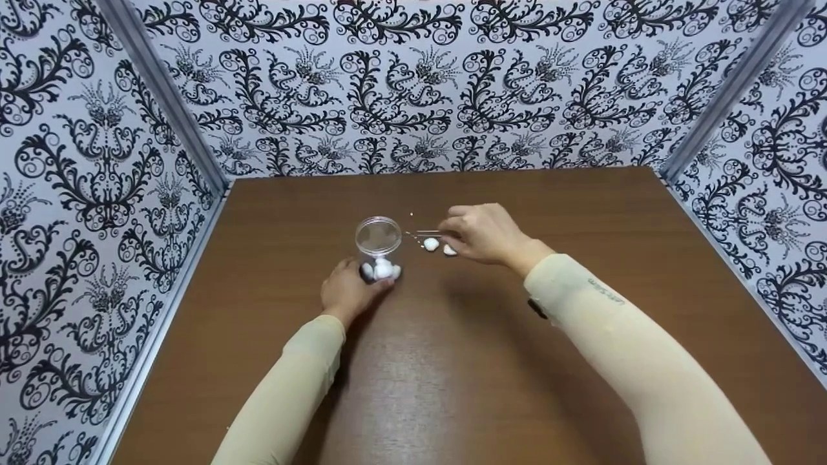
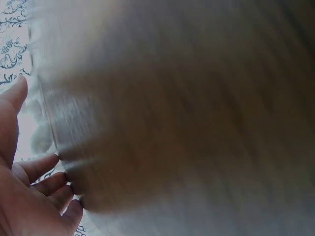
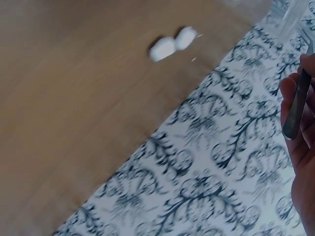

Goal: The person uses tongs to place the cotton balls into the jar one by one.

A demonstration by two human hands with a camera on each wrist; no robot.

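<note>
My left hand [image 1: 345, 290] rests low beside a clear jar [image 1: 378, 252], its thumb and fingers curled round the base. Several white lumps [image 1: 384, 268] show through the jar's wall near the bottom. In the left wrist view the thumb and fingers [image 2: 47, 162] stand on either side of the clear wall. To the right of the jar, my right hand [image 1: 484, 232] pinches a metal fork [image 3: 298, 105], tines pointing toward the jar. Under that hand lie two more white lumps [image 1: 431, 244] on the table.
Tiny white crumbs [image 1: 411, 214] are scattered between the jar and the right hand. The brown wooden table [image 1: 413, 361] meets patterned walls [image 1: 413, 84] at the back and on both sides.
</note>
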